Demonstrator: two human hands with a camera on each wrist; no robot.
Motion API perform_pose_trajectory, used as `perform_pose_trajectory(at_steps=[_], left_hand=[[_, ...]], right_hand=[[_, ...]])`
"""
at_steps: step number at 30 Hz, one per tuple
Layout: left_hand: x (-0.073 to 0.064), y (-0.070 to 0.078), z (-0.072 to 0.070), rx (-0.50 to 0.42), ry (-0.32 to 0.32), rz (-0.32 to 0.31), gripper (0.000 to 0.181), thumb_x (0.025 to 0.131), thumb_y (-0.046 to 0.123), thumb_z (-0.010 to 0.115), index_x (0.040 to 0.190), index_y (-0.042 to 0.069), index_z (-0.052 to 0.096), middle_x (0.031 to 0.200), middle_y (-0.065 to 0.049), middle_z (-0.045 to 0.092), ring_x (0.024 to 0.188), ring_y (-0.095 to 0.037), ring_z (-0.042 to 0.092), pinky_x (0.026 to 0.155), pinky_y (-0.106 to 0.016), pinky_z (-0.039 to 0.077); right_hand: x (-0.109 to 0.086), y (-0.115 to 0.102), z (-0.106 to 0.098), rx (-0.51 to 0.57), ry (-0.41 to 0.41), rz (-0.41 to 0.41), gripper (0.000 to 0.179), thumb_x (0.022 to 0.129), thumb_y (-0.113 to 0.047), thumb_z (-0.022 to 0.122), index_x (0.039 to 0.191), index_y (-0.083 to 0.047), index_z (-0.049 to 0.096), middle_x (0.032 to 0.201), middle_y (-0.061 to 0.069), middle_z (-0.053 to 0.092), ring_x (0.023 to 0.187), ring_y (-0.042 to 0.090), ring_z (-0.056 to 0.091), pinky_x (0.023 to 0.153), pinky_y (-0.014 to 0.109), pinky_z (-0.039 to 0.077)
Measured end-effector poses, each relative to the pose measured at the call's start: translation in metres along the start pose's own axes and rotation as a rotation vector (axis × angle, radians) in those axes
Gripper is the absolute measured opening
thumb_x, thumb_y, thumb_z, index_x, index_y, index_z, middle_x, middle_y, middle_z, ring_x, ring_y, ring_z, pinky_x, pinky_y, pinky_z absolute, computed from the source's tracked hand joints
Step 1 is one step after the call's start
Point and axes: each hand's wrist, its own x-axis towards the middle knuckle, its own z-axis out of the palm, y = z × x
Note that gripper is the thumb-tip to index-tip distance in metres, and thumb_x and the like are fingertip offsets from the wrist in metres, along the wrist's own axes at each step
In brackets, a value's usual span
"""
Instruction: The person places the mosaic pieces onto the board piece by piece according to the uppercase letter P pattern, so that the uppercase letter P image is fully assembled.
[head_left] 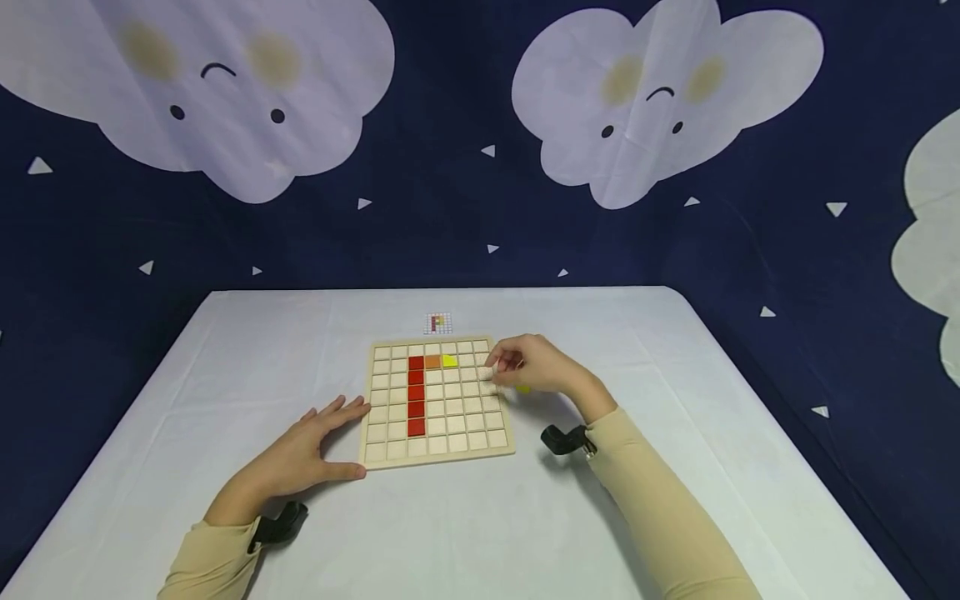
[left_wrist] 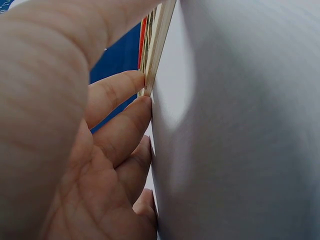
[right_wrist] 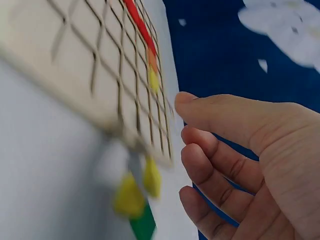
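A wooden grid board (head_left: 456, 417) lies on the table, a column of red tiles (head_left: 416, 392) in its cells. To the right of the column's top tile sit an orange tile (head_left: 432, 362) and a yellow tile (head_left: 449, 361). My left hand (head_left: 303, 454) rests at the board's left side, spread fingers and thumb touching its edge (left_wrist: 159, 45). Over the right edge hovers my right hand (head_left: 542, 364), fingers loosely bent; the right wrist view shows nothing between thumb and fingertips. Below those fingers, loose yellow pieces (right_wrist: 129, 195) and a green piece (right_wrist: 144, 222) lie beside the board.
A small card (head_left: 438, 323) with a coloured grid pattern lies behind the board. White cloth covers the table (head_left: 450, 533). A dark blue curtain (head_left: 442, 233) with clouds hangs behind. Each wrist wears a black camera, one at the left cuff (head_left: 279, 525), another at the right (head_left: 564, 440).
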Motion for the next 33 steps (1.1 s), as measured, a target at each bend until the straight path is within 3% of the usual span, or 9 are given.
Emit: perform_pose_trajectory(at_steps=[5, 10, 17, 33], left_hand=[[0.000, 0.001, 0.000, 0.000, 0.001, 0.001, 0.095, 0.078, 0.047, 0.094, 0.158, 0.011, 0.054, 0.168, -0.019, 0.046, 0.159, -0.054, 0.029, 0.125, -0.080, 0.018], [0.000, 0.000, 0.000, -0.003, 0.002, -0.016, 0.095, 0.078, 0.046, 0.094, 0.157, 0.012, 0.055, 0.168, -0.017, 0.046, 0.160, -0.053, 0.029, 0.126, -0.079, 0.017], [0.000, -0.001, 0.000, -0.005, -0.001, -0.013, 0.096, 0.078, 0.046, 0.094, 0.158, 0.012, 0.054, 0.169, -0.017, 0.046, 0.160, -0.053, 0.029, 0.127, -0.079, 0.017], [0.000, -0.002, 0.000, 0.003, 0.003, -0.005, 0.096, 0.078, 0.045, 0.095, 0.157, 0.010, 0.054, 0.168, -0.018, 0.046, 0.160, -0.054, 0.029, 0.126, -0.080, 0.017]], right_hand=[[-0.010, 0.024, -0.021, 0.015, 0.029, 0.047, 0.027, 0.091, -0.005, 0.080, 0.117, -0.005, 0.077, 0.096, 0.005, 0.074, 0.089, 0.014, 0.066, 0.086, 0.029, 0.059], [-0.015, 0.042, -0.032, 0.048, 0.023, 0.092, 0.033, 0.088, -0.001, 0.082, 0.120, -0.003, 0.077, 0.099, 0.009, 0.075, 0.090, 0.016, 0.066, 0.083, 0.028, 0.056], [-0.018, 0.058, -0.034, 0.106, -0.019, 0.153, 0.036, 0.087, 0.004, 0.078, 0.122, -0.003, 0.077, 0.099, 0.008, 0.071, 0.088, 0.016, 0.060, 0.078, 0.023, 0.051], [-0.018, 0.070, -0.031, 0.153, -0.063, 0.157, 0.034, 0.088, 0.000, 0.079, 0.122, -0.002, 0.078, 0.093, 0.000, 0.067, 0.086, 0.015, 0.057, 0.078, 0.021, 0.049]])
